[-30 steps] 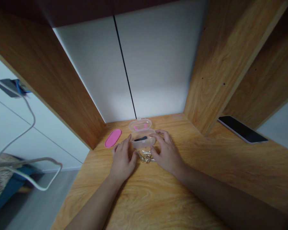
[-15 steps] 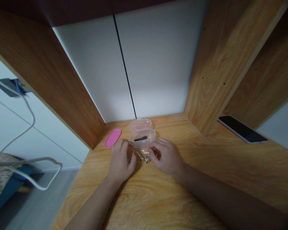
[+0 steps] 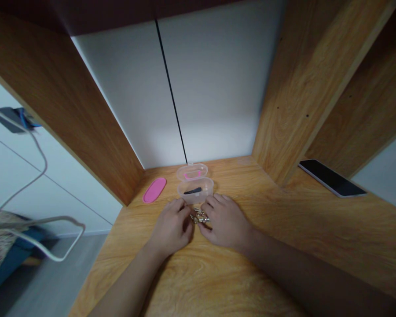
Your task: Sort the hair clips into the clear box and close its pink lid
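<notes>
Low in the view, two bare forearms [image 3: 128,277] reach forward over a wood-grain desktop [image 3: 198,281], one from each side. Both hands are bent inward around a small heap of shiny metal clips [image 3: 202,215] lying on the wood. The left hand [image 3: 173,226] has its fingers curled at the heap's left edge, the thumb nearer the wearer; whether anything is pinched there I cannot tell. The right hand [image 3: 227,221] arches over the heap's right side, fingertips down at the clips, and its grip is likewise too small to make out.

Just beyond the fingers stands a clear oval box [image 3: 194,199], open, with a slim black piece [image 3: 192,191] inside. Behind it, its clear lid [image 3: 192,167] lies tipped back, a pink handle [image 3: 199,173] showing on it. To the left of the box, apart from it, a flat pink oval piece [image 3: 154,190] rests on the desktop. Well off to the right lies a dark-screened phone [image 3: 331,177], past a wooden upright [image 3: 290,101]. Farthest back rises a pale panel [image 3: 214,88] crossed by a slanting black line [image 3: 172,94].
</notes>
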